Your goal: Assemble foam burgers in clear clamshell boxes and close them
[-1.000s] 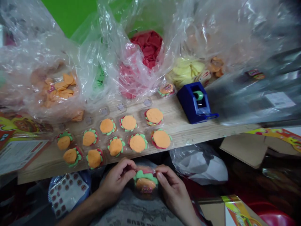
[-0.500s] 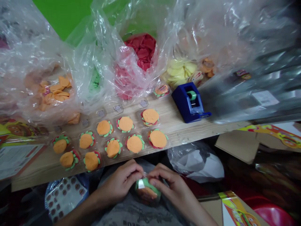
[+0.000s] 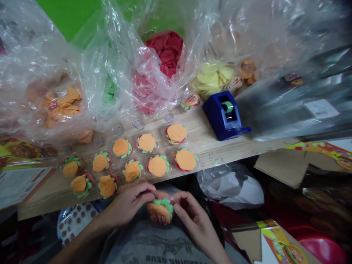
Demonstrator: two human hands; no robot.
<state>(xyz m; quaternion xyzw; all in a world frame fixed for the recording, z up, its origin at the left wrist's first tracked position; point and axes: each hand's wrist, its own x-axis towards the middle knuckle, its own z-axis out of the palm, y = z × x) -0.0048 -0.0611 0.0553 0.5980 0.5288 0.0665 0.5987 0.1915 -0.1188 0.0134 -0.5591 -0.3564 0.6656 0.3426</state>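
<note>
Over my lap, a toy burger in clear plastic packaging [image 3: 160, 213] is tilted, its orange bun and green frill facing me and a printed label low on the bun. My left hand [image 3: 130, 203] pinches its upper left edge between thumb and fingers. At the right edge, the thumb and forefinger of my right hand [image 3: 192, 220] are closed on the packaging. Just beyond, on the wooden table, lie two rows of orange-topped toy burgers [image 3: 158, 166] in clear trays. A blue tape dispenser [image 3: 224, 117] with green tape stands to their right.
Large clear bags hold orange pieces [image 3: 66, 106], green pieces [image 3: 110, 90], red pieces [image 3: 169, 51] and yellow pieces [image 3: 213, 75] along the back. Printed cardboard boxes [image 3: 282, 167] sit at the right. Below left is a blue-rimmed basin [image 3: 61, 220] with a sheet of brown stickers.
Both hands have shifted slightly left with the toy burger. The package has turned, so the labelled bun now shows more clearly and the green frill faces upward.
</note>
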